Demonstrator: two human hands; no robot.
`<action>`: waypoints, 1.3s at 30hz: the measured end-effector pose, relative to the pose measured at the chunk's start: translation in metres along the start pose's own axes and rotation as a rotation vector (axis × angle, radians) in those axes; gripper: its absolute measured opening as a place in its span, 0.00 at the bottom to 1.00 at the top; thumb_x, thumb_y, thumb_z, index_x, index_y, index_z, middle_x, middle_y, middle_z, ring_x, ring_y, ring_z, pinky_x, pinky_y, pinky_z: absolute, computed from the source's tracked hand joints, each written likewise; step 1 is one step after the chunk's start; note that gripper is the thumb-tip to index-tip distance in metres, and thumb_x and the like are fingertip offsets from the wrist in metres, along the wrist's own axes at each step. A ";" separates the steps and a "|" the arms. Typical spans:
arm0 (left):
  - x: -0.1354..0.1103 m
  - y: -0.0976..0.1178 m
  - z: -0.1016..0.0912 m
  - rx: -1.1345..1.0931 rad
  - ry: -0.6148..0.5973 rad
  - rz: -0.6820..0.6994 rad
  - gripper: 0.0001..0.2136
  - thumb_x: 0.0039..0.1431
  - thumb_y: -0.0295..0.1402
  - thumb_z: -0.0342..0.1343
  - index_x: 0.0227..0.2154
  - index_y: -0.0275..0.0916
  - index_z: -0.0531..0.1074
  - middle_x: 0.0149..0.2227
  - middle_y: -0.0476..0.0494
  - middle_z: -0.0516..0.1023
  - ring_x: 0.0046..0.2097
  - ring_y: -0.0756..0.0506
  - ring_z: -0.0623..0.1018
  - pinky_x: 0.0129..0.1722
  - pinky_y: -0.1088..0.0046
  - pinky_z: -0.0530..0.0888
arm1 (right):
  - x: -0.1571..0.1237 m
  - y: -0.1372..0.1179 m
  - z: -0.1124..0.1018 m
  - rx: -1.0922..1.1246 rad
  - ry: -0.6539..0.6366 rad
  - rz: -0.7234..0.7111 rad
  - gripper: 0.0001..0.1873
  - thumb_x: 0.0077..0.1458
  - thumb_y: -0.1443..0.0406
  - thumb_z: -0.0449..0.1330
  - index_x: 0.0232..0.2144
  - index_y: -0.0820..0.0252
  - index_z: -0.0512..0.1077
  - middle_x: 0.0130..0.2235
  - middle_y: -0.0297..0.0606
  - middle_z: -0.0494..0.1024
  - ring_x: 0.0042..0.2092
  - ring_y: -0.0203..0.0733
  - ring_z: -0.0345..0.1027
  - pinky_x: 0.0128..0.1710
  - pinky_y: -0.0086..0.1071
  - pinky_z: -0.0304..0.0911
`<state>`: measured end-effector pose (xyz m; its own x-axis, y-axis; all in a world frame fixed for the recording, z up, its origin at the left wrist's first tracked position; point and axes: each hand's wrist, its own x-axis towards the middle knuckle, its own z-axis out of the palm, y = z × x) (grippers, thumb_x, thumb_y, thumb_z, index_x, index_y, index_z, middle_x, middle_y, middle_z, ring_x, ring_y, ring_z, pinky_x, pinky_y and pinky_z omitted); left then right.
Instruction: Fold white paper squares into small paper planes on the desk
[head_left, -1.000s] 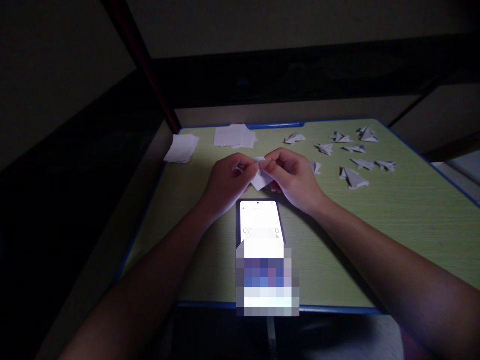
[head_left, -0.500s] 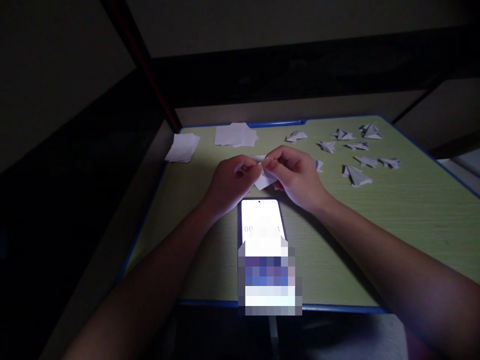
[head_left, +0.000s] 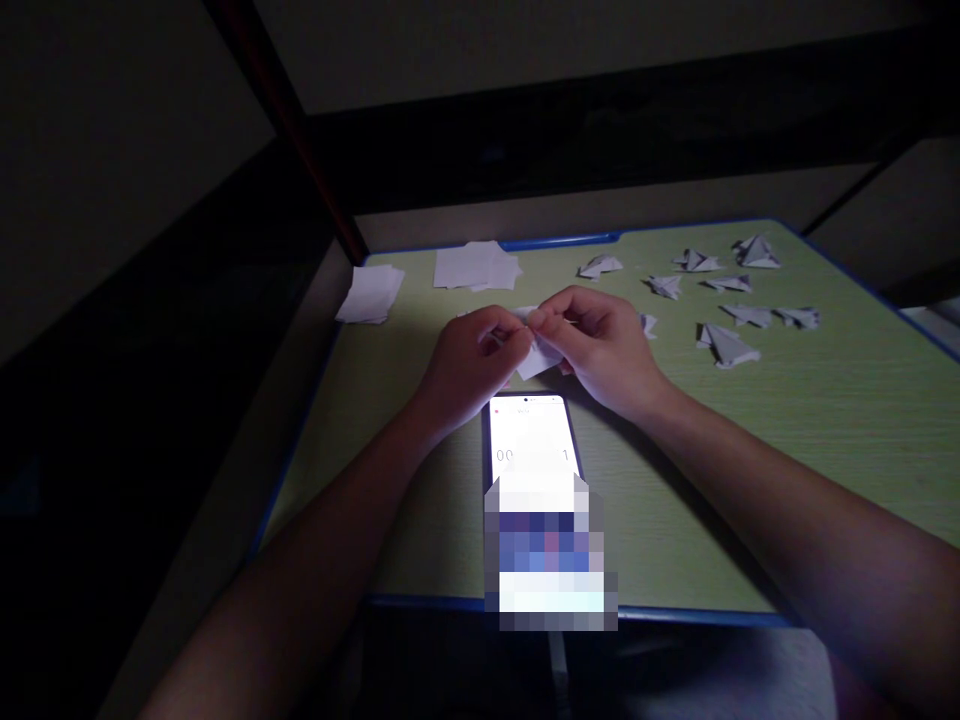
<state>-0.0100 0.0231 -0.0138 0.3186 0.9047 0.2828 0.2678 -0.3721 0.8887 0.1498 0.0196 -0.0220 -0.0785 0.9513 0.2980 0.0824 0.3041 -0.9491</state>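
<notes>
Since a small folded paper (head_left: 540,361) likely needs steadying from both sides, the left hand (head_left: 476,357) and right hand (head_left: 606,345) each pinch it in a narrow grip over the table (head_left: 712,480), just beyond the smartphone (head_left: 534,430), laid face-up presumably for reading.

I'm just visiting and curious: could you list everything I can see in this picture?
Table: one, green top with blue edge, under the work
Phone: one, bright white screen, near middle; lower part pixelated
Paper sheets: one pile, white, far left
More sheets: one overlapping group, white, far edge
Folded paper pieces: nine, white, far right; one partly hidden behind the right hand
Held paper: one, white, between both hands
Post: one, dark red, behind left
Strip: one, grey, below near edge
Left hand: one, bare, pinching the held paper
Right hand: one, bare, pinching it too
</notes>
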 end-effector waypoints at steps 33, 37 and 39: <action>0.001 0.002 0.001 0.069 -0.026 -0.026 0.07 0.55 0.31 0.55 0.23 0.36 0.70 0.19 0.52 0.70 0.21 0.54 0.70 0.19 0.79 0.64 | 0.001 0.001 -0.002 0.006 0.002 0.010 0.13 0.52 0.58 0.66 0.23 0.59 0.72 0.19 0.29 0.66 0.20 0.32 0.55 0.19 0.29 0.47; 0.001 0.002 0.001 0.046 -0.023 -0.035 0.06 0.55 0.30 0.55 0.24 0.36 0.70 0.18 0.52 0.70 0.20 0.54 0.70 0.19 0.79 0.64 | 0.001 0.000 -0.002 -0.010 0.000 -0.004 0.10 0.53 0.61 0.64 0.23 0.60 0.72 0.18 0.29 0.65 0.21 0.31 0.55 0.19 0.29 0.46; 0.001 0.003 0.001 0.041 -0.026 -0.041 0.06 0.55 0.30 0.55 0.23 0.36 0.70 0.19 0.53 0.69 0.19 0.54 0.69 0.18 0.79 0.64 | 0.001 0.000 -0.002 -0.012 0.001 -0.014 0.10 0.53 0.61 0.64 0.23 0.60 0.73 0.19 0.29 0.65 0.21 0.32 0.55 0.20 0.29 0.47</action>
<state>-0.0085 0.0224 -0.0111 0.3294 0.9141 0.2363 0.3180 -0.3431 0.8839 0.1521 0.0208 -0.0213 -0.0787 0.9470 0.3114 0.0932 0.3180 -0.9435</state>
